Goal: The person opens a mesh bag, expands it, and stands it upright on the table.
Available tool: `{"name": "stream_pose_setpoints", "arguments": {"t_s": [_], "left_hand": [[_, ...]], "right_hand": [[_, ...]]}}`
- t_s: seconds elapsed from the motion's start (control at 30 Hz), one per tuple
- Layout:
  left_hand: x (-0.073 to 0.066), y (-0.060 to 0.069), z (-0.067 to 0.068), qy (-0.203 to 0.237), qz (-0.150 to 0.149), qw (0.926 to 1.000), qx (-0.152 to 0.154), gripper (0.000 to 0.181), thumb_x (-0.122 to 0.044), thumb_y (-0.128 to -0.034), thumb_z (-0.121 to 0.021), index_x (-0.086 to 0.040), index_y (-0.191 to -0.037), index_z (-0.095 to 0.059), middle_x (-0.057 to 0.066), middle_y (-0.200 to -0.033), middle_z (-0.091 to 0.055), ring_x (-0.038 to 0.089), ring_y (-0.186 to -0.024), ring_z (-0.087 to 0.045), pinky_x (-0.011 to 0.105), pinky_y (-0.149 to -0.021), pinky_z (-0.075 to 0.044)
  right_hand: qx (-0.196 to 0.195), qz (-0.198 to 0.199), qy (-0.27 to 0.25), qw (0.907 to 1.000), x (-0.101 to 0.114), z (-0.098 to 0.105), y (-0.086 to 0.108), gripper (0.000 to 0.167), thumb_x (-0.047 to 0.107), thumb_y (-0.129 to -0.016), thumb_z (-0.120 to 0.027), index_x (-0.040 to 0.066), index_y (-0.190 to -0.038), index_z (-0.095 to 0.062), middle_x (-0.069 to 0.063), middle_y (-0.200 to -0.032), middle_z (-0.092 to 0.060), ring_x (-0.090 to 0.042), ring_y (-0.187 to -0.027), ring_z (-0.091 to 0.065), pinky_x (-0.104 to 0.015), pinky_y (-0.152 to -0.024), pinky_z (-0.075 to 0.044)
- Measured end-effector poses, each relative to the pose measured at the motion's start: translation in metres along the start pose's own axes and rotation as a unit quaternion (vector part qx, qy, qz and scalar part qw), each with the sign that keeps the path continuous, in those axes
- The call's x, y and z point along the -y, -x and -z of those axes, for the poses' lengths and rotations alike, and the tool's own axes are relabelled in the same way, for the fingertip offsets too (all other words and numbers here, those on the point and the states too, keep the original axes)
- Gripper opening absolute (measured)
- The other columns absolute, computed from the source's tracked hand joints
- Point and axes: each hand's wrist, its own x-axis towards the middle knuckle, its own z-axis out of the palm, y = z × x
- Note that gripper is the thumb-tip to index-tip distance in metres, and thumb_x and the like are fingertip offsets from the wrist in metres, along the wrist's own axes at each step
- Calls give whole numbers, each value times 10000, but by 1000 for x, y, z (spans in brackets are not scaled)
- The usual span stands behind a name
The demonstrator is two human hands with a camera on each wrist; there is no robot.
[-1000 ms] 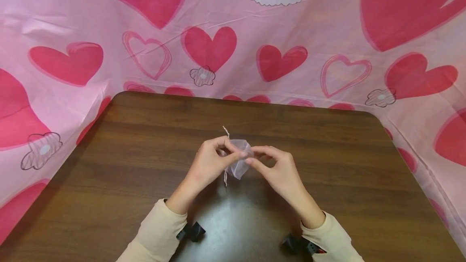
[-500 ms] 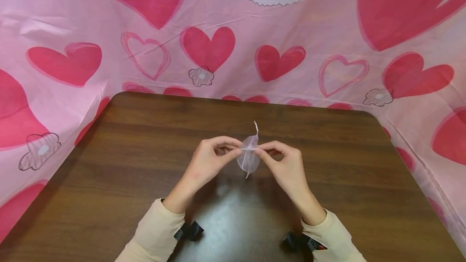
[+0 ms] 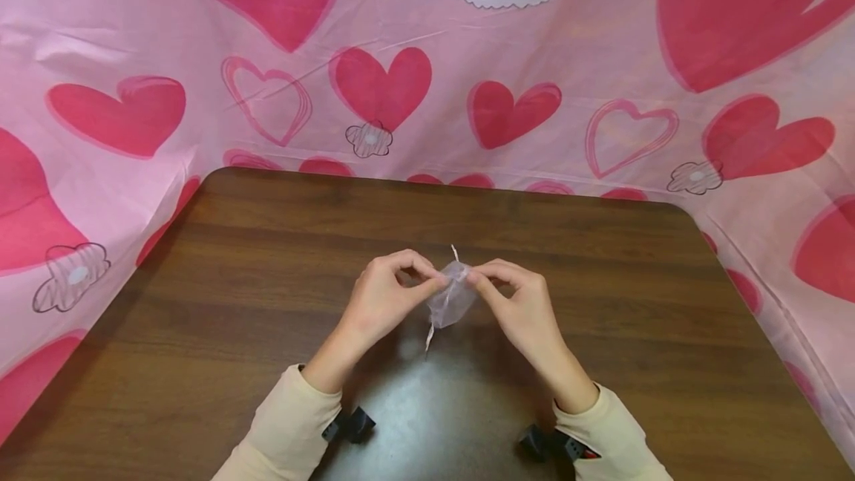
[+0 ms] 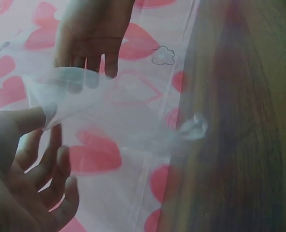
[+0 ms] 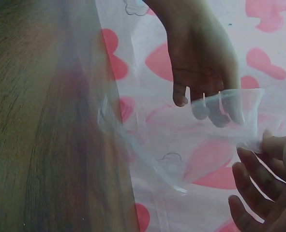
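A small sheer white drawstring pouch (image 3: 454,306) hangs between the two hands above the table, its mouth edge uppermost. With thumb and fingertips my left hand (image 3: 390,286) pinches one side of that edge. Opposite it, my right hand (image 3: 519,298) pinches the other side. Twisted cord ends (image 3: 430,336) stick out from the pouch, one toward me and one away. In the left wrist view the thin fabric (image 4: 128,116) is see-through, and nothing shows inside it. The right wrist view has the left hand's fingers (image 5: 215,113) partly behind the fabric.
A dark brown wooden table (image 3: 267,243) spreads under the hands. Pink cloth with red hearts (image 3: 514,113) hangs around its back and sides. Black devices (image 3: 358,425) sit at both wrists, beside the beige sleeves (image 3: 287,421).
The pouch has swung about between the fingers, its cord ends moving right and then partly back left. My right hand has shifted slightly right; the left has stayed nearly in place.
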Motion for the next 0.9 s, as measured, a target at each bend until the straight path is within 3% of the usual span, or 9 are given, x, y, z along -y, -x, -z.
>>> {"name": "stream_pose_setpoints", "arguments": {"t_s": [0.2, 0.3, 0.53, 0.7, 0.9], "left_hand": [[0, -1, -2, 200, 67, 9974, 685, 134, -247, -864, -786, -193, -981, -748, -85, -872, -711, 94, -828, -654, 364, -763, -517], [-1, 0, -3, 192, 91, 9962, 845, 188, -282, -886, -760, -184, -1047, -759, -89, -924, -726, 101, -822, -656, 351, -740, -520], [-2, 0, -2, -53, -41, 9981, 607, 127, -312, -904, -739, -220, -970, -797, -138, -906, -730, 114, -652, -559, 272, -585, -444], [-2, -1, 0, -250, -280, 9983, 455, 74, -273, -883, -765, -215, -915, -798, -144, -837, -719, 77, -706, -594, 270, -628, -466], [0, -2, 1, -451, -197, 9985, 246, 48, -280, -857, -791, -237, -879, -791, -166, -753, -684, 62, -704, -617, 294, -649, -484]], "right_hand": [[-176, 61, 40, 9998, -1, 1, 0, 29, 70, -855, -774, 74, -883, -781, 33, -823, -729, -102, -757, -633, -227, -722, -487], [-194, 104, 17, 9998, -2, 0, 0, 42, 65, -838, -790, 83, -875, -783, 44, -816, -730, -99, -764, -639, -253, -724, -496], [-104, 150, 24, 9998, -2, -2, 1, 85, 61, -799, -824, 106, -849, -772, 61, -802, -722, -97, -754, -640, -265, -722, -502], [12, 244, 29, 9997, -2, -3, 0, 107, 56, -783, -831, 104, -857, -771, 63, -800, -719, -103, -751, -638, -252, -727, -502], [79, 244, -24, 9997, -2, -1, -1, 123, 20, -806, -806, 97, -898, -779, 54, -821, -711, -118, -763, -636, -269, -724, -513]]}}
